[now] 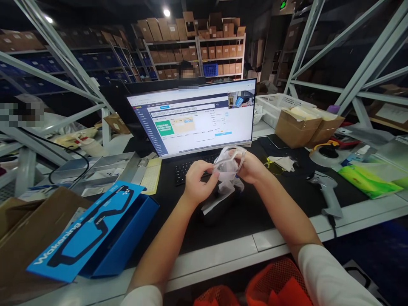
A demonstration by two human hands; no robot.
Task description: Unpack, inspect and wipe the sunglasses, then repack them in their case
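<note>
In front of the monitor, both hands hold a crumpled bundle of see-through plastic film (227,163), with a whitish strip hanging below it. What the film wraps, if anything, I cannot make out. My left hand (199,180) pinches its left edge between thumb and fingers. On the other side, my right hand (250,166) is closed around the right part, its fingertips partly hidden by the film. Behind my left hand lies a black keyboard (182,172). A blue box (123,238) with its printed lid (89,229) raised stands to the left of my left forearm.
A lit monitor (197,123) stands behind the hands. Right of them are a barcode scanner (327,191), a green packet (366,180), a tape dispenser (330,153) and a cardboard box (296,127). An open brown carton (35,242) and grey trays (108,172) are at left.
</note>
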